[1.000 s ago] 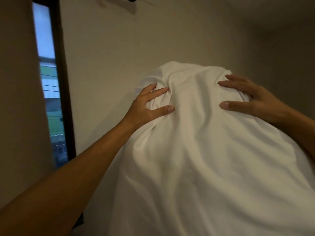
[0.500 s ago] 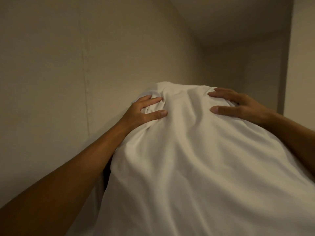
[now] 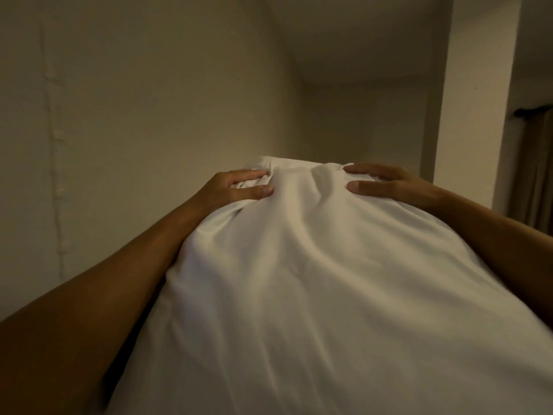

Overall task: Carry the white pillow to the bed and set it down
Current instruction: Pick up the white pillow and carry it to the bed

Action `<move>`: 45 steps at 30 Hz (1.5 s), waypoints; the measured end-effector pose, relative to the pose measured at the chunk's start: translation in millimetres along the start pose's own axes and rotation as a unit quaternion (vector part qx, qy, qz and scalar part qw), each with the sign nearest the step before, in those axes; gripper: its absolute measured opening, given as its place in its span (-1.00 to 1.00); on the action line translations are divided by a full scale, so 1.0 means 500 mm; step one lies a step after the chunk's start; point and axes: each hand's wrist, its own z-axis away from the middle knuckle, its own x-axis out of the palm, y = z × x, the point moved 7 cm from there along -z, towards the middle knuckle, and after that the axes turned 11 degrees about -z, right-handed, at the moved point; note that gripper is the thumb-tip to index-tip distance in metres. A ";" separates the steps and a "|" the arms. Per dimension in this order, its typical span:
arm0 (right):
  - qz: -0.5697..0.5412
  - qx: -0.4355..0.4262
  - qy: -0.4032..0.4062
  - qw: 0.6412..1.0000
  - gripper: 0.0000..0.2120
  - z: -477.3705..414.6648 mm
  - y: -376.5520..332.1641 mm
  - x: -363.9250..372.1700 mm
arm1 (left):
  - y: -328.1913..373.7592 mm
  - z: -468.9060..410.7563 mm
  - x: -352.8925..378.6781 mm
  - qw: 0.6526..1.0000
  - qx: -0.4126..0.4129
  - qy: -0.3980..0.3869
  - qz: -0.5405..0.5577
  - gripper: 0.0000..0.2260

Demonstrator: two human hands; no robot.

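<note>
The white pillow [image 3: 314, 280] fills the lower middle of the head view, held up in front of me with its far end highest. My left hand [image 3: 233, 188] grips its upper left corner, fingers pressed into the bunched fabric. On the upper right corner lies my right hand [image 3: 386, 184], fingers spread flat and clasping the cloth. Both forearms run along the pillow's sides. The bed is not in view; the pillow hides everything below it.
A plain beige wall [image 3: 134, 115] stands close on the left and meets the ceiling [image 3: 359, 34] above. A white column [image 3: 472, 100] rises at right, with a dark curtain rod and brown curtain [image 3: 535, 163] beyond it.
The view has swung right: the window at left has gone, and the column and curtain have come in. The pillow's top sits lower and both hands keep their hold.
</note>
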 end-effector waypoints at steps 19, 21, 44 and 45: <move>-0.002 -0.025 0.124 0.992 -0.47 -0.158 0.040 -0.074 | -0.035 -0.271 -0.005 0.998 0.065 0.009 0.006 -0.48; 0.004 -0.021 0.138 0.990 -0.47 -0.167 0.061 -0.070 | -0.059 -0.293 0.007 0.997 0.072 0.007 0.015 -0.48; -0.040 0.160 0.147 0.975 -0.41 -0.281 0.501 0.128 | -0.525 -0.431 0.303 0.989 0.003 -0.141 0.045 -0.44; -0.044 0.170 0.146 0.974 -0.38 -0.282 0.515 0.138 | -0.541 -0.429 0.314 0.989 -0.006 -0.144 0.046 -0.44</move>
